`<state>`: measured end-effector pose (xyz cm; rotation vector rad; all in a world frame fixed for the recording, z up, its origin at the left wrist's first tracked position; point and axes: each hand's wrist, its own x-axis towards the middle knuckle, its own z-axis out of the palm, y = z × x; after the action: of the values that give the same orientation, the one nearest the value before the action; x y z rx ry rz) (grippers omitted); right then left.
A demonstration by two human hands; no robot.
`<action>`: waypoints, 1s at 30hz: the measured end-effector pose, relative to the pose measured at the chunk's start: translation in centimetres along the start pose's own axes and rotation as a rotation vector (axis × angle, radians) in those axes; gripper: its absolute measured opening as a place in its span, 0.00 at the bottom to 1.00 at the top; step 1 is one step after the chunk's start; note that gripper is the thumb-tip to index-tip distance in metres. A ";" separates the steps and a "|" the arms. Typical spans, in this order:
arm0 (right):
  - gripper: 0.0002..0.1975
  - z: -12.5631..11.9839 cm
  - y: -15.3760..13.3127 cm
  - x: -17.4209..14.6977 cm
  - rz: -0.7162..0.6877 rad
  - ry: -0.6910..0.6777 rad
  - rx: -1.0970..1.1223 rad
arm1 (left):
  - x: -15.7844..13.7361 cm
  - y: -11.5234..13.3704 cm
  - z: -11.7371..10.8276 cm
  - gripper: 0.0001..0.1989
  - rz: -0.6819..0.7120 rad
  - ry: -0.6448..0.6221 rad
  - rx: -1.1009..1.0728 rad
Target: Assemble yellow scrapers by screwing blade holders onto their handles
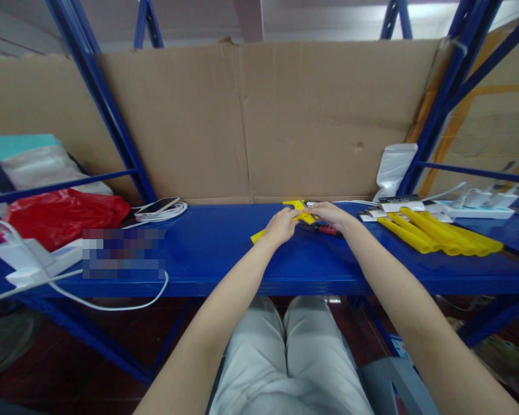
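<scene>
My left hand is closed around a yellow plastic piece, whose end sticks out on the near left side of the hand. At its fingertips, my right hand is closed on a yellow part; whether the two parts are one piece I cannot tell. Just beyond the fingers lies another yellow shape, branching or angular in outline. A tool with a red and black handle rests on the table beneath my right hand, its far end hidden.
Several yellow tubes lie at the right on the blue table, by a white power strip. A phone on coiled white cable, a red bag and white adapters are left. Cardboard and blue posts stand behind.
</scene>
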<state>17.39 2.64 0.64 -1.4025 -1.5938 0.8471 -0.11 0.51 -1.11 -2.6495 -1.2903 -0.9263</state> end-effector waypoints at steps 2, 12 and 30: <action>0.14 0.0 0.0 0.0 0.027 -0.014 0.020 | 0.0 0.0 0.0 0.16 0.001 -0.004 0.005; 0.06 -0.3 -0.1 -0.3 0.077 -0.031 0.102 | -0.3 0.7 -0.4 0.13 -0.015 -0.059 0.060; 0.06 0.4 -0.1 0.1 0.078 0.093 0.133 | -0.5 1.3 -0.2 0.21 0.016 -0.110 0.075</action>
<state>16.94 2.69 0.55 -1.3958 -1.3947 0.9037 0.54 -0.70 -0.97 -2.6828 -1.2955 -0.7250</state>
